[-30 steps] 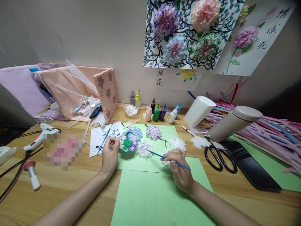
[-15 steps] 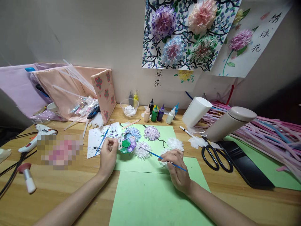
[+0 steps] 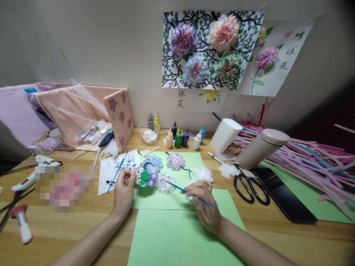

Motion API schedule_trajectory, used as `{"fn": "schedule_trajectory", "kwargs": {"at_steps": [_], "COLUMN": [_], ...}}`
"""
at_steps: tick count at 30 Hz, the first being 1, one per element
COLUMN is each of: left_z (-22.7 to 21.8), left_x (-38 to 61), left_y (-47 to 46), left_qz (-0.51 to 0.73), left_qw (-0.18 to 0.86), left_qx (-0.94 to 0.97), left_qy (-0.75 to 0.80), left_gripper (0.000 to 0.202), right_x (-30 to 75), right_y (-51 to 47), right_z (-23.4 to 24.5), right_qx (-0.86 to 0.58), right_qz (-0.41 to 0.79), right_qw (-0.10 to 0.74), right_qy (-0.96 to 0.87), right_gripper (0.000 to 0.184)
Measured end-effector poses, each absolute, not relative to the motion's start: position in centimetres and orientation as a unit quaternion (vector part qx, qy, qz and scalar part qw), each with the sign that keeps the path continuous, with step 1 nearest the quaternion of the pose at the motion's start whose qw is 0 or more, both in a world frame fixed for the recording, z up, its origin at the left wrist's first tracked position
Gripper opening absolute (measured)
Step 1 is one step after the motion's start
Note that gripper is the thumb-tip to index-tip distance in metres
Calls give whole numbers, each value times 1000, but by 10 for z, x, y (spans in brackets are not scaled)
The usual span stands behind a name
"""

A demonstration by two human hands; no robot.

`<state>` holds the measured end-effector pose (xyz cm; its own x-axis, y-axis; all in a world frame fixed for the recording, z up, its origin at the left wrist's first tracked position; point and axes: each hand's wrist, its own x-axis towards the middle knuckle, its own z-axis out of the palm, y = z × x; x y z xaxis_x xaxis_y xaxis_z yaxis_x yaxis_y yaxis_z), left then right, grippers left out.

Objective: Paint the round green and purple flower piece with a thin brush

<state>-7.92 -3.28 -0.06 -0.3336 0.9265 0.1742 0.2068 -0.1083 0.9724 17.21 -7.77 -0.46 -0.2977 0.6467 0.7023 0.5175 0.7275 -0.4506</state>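
My left hand (image 3: 124, 190) is closed on the edge of a small paint palette (image 3: 146, 174) with green, purple and blue paint in its wells, tilted above the green paper (image 3: 177, 203). In my right hand (image 3: 205, 203) is a thin blue paintbrush (image 3: 181, 189). Its tip touches or hovers close over a pale lilac paper flower (image 3: 165, 183); I cannot tell which. Behind it are a blue flower (image 3: 154, 162) and a purple flower (image 3: 175, 161). A white flower (image 3: 203, 173) lies beyond my right hand, which partly covers more white petals.
Several paint bottles (image 3: 178, 138) and a clear bowl (image 3: 149, 133) stand at the back. A paint-spotted sheet (image 3: 118, 171) bears another blue brush. On the right are scissors (image 3: 251, 188), a black phone (image 3: 283, 195) and a tumbler (image 3: 262, 149). A glue gun (image 3: 33, 173) lies left.
The whole view has shifted, so the wall pictures sit lower and further left. Both hands keep their hold on palette and brush, and the brush tip stays at the lilac flower.
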Motion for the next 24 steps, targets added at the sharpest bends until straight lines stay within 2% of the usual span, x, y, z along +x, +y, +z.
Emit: {"fn": "schedule_trajectory", "kwargs": {"at_steps": [4,13,24], "left_z": [-1,-3,0], "left_x": [-78,-77,-76], "left_y": [-33,-38,-40], "left_qz": [562,570,562], "left_qw": [317,345,349], "left_qx": [489,515,529], "left_qy": [587,538,532], "left_gripper": [29,23,24], "right_x": [173,172,167], "right_y": [-79,-78,-79], "right_z": [-4,-4,0], "right_qx": [-350,-345,-358], "right_qz": [50,38,46], "right_qw": [485,413,398], "right_qy": [-800,-842,-844], "right_gripper": [22,28,25]}}
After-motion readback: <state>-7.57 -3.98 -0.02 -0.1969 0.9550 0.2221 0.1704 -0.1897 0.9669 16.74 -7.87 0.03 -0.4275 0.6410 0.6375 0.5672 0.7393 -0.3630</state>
